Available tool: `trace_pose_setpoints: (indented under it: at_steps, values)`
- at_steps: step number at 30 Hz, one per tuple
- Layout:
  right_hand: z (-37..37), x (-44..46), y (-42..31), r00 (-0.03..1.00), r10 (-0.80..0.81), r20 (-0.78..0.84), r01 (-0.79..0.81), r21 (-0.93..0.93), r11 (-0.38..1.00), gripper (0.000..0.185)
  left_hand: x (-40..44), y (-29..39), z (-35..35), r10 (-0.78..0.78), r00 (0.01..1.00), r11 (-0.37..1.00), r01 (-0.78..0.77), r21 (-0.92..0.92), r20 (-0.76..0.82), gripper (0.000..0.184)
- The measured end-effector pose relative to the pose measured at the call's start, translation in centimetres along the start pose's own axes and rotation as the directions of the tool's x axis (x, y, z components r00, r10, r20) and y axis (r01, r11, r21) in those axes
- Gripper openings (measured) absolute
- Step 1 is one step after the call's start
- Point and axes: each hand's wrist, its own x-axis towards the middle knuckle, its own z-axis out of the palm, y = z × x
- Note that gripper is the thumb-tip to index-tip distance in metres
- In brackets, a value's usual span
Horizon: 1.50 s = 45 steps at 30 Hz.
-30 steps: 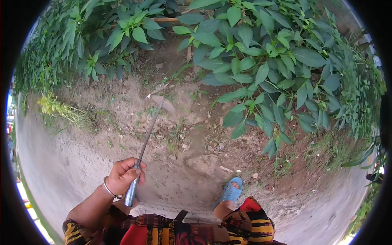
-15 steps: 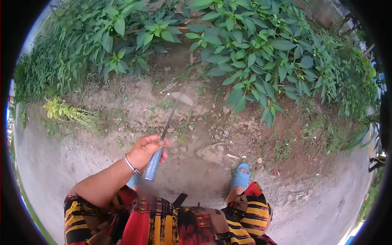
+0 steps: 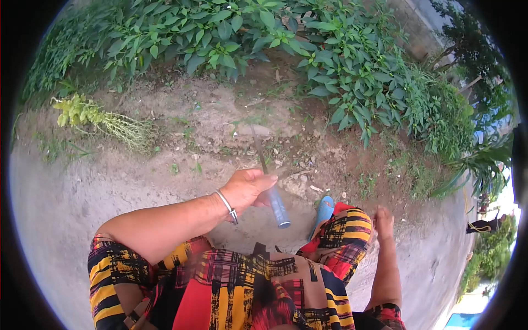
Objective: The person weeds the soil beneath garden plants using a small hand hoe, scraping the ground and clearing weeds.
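My left hand [image 3: 250,187] is closed around the blue handle of a hand tool [image 3: 279,209], with the thumb along its top. From the handle a thin dark metal shaft points away over the soil, and its far end is blurred against the ground. A metal bangle [image 3: 227,205] circles my left wrist. Beside my right knee is my right hand [image 3: 384,221], small in view. Its fingers are foreshortened and partly hidden, and no object shows in it.
Leafy green plants [image 3: 352,66] line the far side. A pulled-up yellowish plant bunch [image 3: 110,118] lies on the ground at left. Bare soil with stones and small weeds [image 3: 192,132] stretches in front. A blue slipper [image 3: 323,212] shows by my right knee.
My left hand has moved right and slightly up with the tool, whose shaft now leans left instead of right. My right hand has come into view beside the knee. The camera view has shifted.
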Motion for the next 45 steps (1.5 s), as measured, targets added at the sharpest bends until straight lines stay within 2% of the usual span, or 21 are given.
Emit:
trace_pose_setpoints:
  at_steps: [2,5,7,9,10,12,16,18,21,24,26,28,30,32,34,36,38,40,42,43,45]
  values:
    - [1.9,-2.2,-8.8,0.974,-0.184,0.131,0.173,0.093,0.981,0.031,-1.2,0.2,0.0,0.018,1.0,0.999,-0.019,0.03,0.005,0.022]
    - [6.2,-8.4,-17.9,0.801,-0.354,0.483,0.312,0.169,0.935,0.034,-2.5,-0.1,0.0,0.053,0.999,0.996,-0.053,0.076,0.001,0.022]
    - [9.0,-12.1,-20.9,0.663,-0.324,0.674,0.243,0.216,0.946,0.041,-3.1,-0.3,0.0,0.079,0.997,0.991,-0.081,0.107,0.016,0.022]
    - [11.6,-14.7,-22.1,0.593,-0.249,0.766,0.116,0.225,0.967,0.055,-3.6,-0.8,0.3,0.164,0.986,0.974,-0.164,0.157,0.015,0.024]
    - [12.7,-16.0,-21.9,0.617,-0.248,0.747,0.109,0.231,0.967,0.055,-3.5,-1.3,0.4,0.163,0.986,0.971,-0.168,0.171,0.045,0.024]
    - [14.7,-17.4,-21.5,0.517,-0.375,0.77,0.08,0.393,0.916,0.065,-3.4,-2.4,0.0,0.269,0.963,0.955,-0.271,0.122,0.034,0.027]
    - [14.9,-17.8,-22.1,0.566,-0.327,0.757,0.025,0.38,0.925,0.071,-3.5,-2.1,-0.8,0.299,0.952,0.93,-0.306,0.203,0.065,0.019]
    - [15.0,-16.4,-22.0,0.573,-0.194,0.796,-0.163,0.343,0.925,0.059,-3.8,-1.0,-1.2,0.252,0.96,0.889,-0.279,0.363,0.121,0.02]
    - [14.5,-13.9,-21.8,0.548,-0.142,0.824,-0.265,0.332,0.905,0.052,-3.3,-1.9,-2.2,0.325,0.932,0.827,-0.362,0.431,0.16,0.022]
    - [13.5,-10.2,-22.1,0.556,-0.08,0.828,-0.403,0.352,0.845,0.039,-6.1,0.2,-1.5,0.324,0.937,0.843,-0.348,0.411,0.129,0.024]
    - [12.8,-7.2,-22.8,0.64,-0.051,0.767,-0.41,0.396,0.821,0.04,-8.7,1.0,-0.1,0.389,0.904,0.824,-0.427,0.372,0.176,0.026]
    - [12.1,-3.1,-23.3,0.651,-0.044,0.757,-0.436,0.421,0.795,0.036,-12.6,1.3,2.6,0.517,0.815,0.785,-0.573,0.233,0.262,0.025]
    - [11.4,0.4,-23.8,0.69,-0.032,0.723,-0.48,0.49,0.728,0.027,-15.5,2.3,4.2,0.536,0.691,0.521,-0.723,0.453,0.486,0.028]
    - [11.0,3.0,-24.3,0.772,-0.01,0.635,-0.443,0.55,0.708,0.017,-15.9,1.9,5.1,0.626,0.517,0.184,-0.825,0.534,0.584,0.029]
    - [10.2,5.9,-24.2,0.797,-0.073,0.6,-0.406,0.621,0.67,0.013,-14.5,1.1,4.8,0.644,0.474,0.148,-0.847,0.51,0.6,0.032]
    - [9.0,9.4,-23.9,0.759,-0.097,0.643,-0.488,0.662,0.569,0.014,-13.6,0.8,3.8,0.652,0.406,-0.117,-0.78,0.614,0.64,0.03]
    - [8.1,11.7,-23.8,0.811,-0.134,0.57,-0.433,0.738,0.517,0.012,-13.4,1.5,3.1,0.67,0.41,-0.127,-0.757,0.64,0.619,0.027]
    - [7.4,12.6,-24.3,0.755,-0.191,0.628,-0.494,0.735,0.463,0.017,-13.5,2.8,2.9,0.687,0.403,-0.144,-0.741,0.656,0.605,0.024]
    - [7.4,12.9,-24.8,0.81,-0.187,0.556,-0.439,0.787,0.434,0.017,-13.5,3.8,2.5,0.62,0.402,-0.316,-0.659,0.683,0.674,0.019]
    - [7.5,13.4,-24.7,0.809,-0.178,0.56,-0.441,0.779,0.446,0.017,-13.1,3.5,2.4,0.628,0.402,-0.303,-0.662,0.685,0.666,0.019]
    - [7.2,14.5,-24.2,0.791,-0.258,0.555,-0.444,0.811,0.381,0.018,-12.5,3.0,2.5,0.687,0.324,-0.357,-0.628,0.691,0.65,0.018]
